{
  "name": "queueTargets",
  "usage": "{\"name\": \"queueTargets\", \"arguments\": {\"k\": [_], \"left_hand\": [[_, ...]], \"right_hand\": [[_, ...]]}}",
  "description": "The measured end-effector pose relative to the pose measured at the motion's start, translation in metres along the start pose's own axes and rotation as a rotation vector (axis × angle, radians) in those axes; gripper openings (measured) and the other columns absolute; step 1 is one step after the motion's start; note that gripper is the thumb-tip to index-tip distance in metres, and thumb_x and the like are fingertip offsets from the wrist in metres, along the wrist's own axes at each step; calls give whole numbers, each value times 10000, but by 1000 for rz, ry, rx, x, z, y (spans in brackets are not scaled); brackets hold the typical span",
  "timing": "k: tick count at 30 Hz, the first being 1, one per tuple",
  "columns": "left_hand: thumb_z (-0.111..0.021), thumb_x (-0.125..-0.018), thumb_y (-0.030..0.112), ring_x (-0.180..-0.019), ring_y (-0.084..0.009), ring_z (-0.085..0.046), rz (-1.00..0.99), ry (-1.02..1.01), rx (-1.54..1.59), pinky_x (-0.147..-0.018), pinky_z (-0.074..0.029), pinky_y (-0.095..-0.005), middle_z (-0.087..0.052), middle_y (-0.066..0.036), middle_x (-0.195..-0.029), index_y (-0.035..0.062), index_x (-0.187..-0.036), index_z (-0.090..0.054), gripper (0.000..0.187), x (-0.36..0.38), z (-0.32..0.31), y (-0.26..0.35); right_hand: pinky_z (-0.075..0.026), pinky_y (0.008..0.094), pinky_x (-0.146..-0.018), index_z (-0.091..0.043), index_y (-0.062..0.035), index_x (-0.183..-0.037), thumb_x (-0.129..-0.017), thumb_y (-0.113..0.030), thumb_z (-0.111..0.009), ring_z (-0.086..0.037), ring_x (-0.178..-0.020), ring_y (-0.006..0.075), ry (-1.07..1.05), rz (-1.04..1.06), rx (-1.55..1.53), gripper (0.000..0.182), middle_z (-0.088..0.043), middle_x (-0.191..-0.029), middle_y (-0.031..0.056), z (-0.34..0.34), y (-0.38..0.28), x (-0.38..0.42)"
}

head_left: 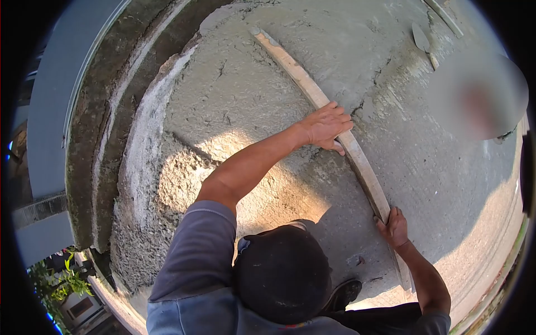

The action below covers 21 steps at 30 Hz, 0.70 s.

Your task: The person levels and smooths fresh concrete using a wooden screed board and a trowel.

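A long wooden board [301,78] lies across wet grey concrete [240,84], running from the upper middle down to the lower right. It looks bowed in this wide view. My left hand [326,127] grips the board near its middle, fingers over the far edge and thumb on the near side. Lower down, my right hand [396,228] is closed around the board toward its near end. The concrete left of the board is rough and lumpy; right of it the surface looks smoother.
A pointed trowel [421,39] and another strip of wood [445,18] lie at the upper right. A capped head [282,273] and dark shoe [343,293] show at the bottom. Along the left runs a stepped concrete edge [103,123]. A blurred patch hides part of the right.
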State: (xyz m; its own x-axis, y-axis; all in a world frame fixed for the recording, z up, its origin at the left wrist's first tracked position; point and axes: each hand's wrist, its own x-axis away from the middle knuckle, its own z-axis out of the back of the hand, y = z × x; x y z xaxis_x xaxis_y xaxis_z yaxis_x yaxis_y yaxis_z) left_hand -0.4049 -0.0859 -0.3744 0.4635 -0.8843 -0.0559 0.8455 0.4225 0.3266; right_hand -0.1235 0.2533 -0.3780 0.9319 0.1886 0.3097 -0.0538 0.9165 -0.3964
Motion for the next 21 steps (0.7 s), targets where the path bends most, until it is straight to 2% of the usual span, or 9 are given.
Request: {"name": "queueTargets", "arguments": {"k": [6, 8, 11, 21], "left_hand": [[-790, -678, 641, -997, -265, -500, 55, 34, -69, -943, -375, -391, -555, -78, -966, 59, -1004, -621, 689, 34, 14, -34], [-788, -678, 645, -997, -265, -502, 78, 26, -91, -941, -375, -391, -558, -80, -961, 61, -999, -620, 687, 39, 17, -37], [-787, -676, 653, -995, -267, -502, 78, -51, -30, -941, -376, -394, -562, -81, -961, 62, -995, -618, 692, 34, 12, -21], [-794, -673, 645, -980, -268, -495, 111, 16, -51, -935, -377, -393, -562, -77, -961, 69, -981, -613, 678, 64, 12, -29]], "right_hand": [[-486, 506, -753, -507, 12, -896, -792, -277, -781, -585, -829, 429, 33, 47, -11, 412, -580, -861, 237, -9, -39, -44], [-487, 504, -742, -507, 13, -884, -790, -275, -782, -585, -813, 424, 57, 72, -9, 409, -578, -838, 237, -7, -47, -45], [-493, 499, -734, -512, 16, -885, -787, -280, -782, -587, -811, 422, -15, 37, -32, 412, -576, -831, 239, -8, -31, -27], [-500, 503, -737, -518, 16, -904, -781, -287, -779, -599, -828, 417, 0, 85, -16, 419, -587, -851, 230, -15, -52, -38]]}}
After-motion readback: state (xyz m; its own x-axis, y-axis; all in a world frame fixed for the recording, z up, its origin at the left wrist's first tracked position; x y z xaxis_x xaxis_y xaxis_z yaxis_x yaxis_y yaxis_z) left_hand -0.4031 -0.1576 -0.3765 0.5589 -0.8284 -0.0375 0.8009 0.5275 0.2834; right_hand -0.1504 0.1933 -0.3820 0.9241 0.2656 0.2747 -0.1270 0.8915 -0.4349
